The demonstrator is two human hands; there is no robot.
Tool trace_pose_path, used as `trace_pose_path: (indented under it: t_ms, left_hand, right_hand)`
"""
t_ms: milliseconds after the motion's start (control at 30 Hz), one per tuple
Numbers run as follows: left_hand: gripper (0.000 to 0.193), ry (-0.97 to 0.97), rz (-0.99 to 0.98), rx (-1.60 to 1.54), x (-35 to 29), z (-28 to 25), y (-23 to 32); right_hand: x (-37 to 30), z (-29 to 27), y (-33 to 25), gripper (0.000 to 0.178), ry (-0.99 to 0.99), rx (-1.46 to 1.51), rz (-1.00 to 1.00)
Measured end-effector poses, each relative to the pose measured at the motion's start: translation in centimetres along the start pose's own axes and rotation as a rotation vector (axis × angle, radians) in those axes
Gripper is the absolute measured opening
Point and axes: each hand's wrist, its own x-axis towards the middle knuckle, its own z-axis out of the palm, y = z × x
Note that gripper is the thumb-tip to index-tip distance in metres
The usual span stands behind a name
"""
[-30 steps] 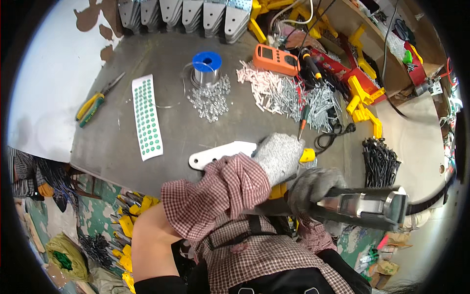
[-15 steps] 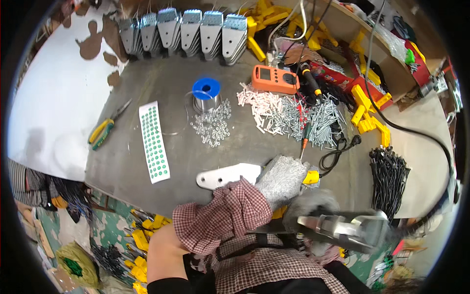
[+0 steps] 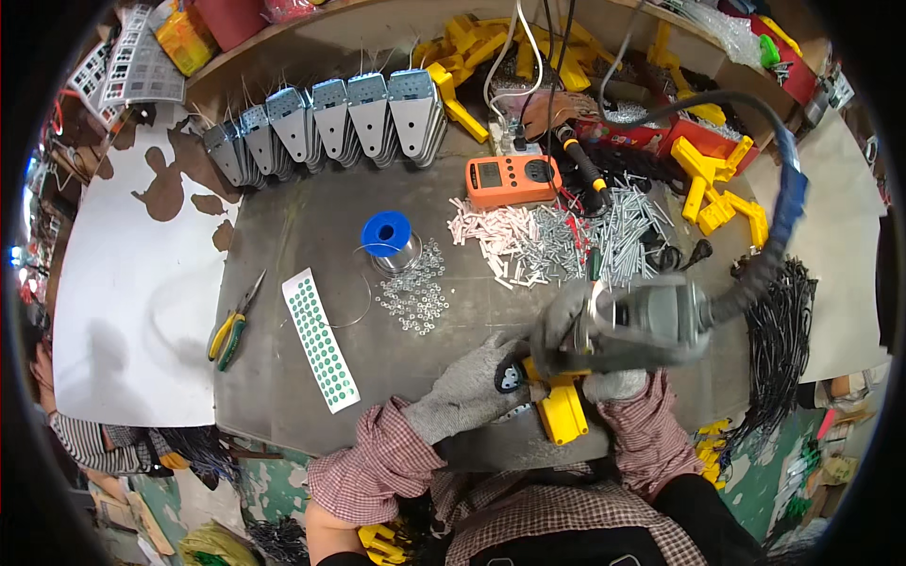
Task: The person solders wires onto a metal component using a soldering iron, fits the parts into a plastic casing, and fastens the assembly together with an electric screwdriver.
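Observation:
My left hand (image 3: 467,389), in a grey knitted glove, is closed on a yellow plastic part (image 3: 563,415) near the table's front edge. A sliver of perforated metal (image 3: 516,412) shows below its fingers; the rest is covered. Gloved too, my right hand (image 3: 559,330) grips a grey-and-black corded power tool (image 3: 656,325), blurred by motion. The tool lies across above the yellow part, its thick black cord (image 3: 746,283) rising to the right. Whether its tip touches the part is hidden.
Ahead lie metal nuts (image 3: 415,294), a wire spool (image 3: 389,238), pink plugs (image 3: 495,236), screws (image 3: 623,236) and an orange multimeter (image 3: 510,179). Leftward are a green-dot sticker sheet (image 3: 321,341) and pliers (image 3: 236,325). Stacked metal plates (image 3: 415,118) stand behind; black cables (image 3: 781,330) lie right.
The view has shifted. My right hand has raised the power tool from the front edge to above the table. My left hand now holds the yellow part; the white plate beside it is mostly covered.

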Motion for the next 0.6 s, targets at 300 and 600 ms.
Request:
trace_pose_path:
  t_ms: [300, 600]
  left_hand:
    - [0.066, 0.02, -0.043, -0.399, 0.2, 0.4, -0.5]
    - [0.033, 0.503, 0.089, 0.395, -1.1, -2.6, 1.1]
  right_hand:
    - [1.3, -0.1, 2.9, 0.065, -0.03, 0.092, 0.07]
    - [2.0, 2.9, -7.7, 0.06, 0.558, 0.172, 0.149]
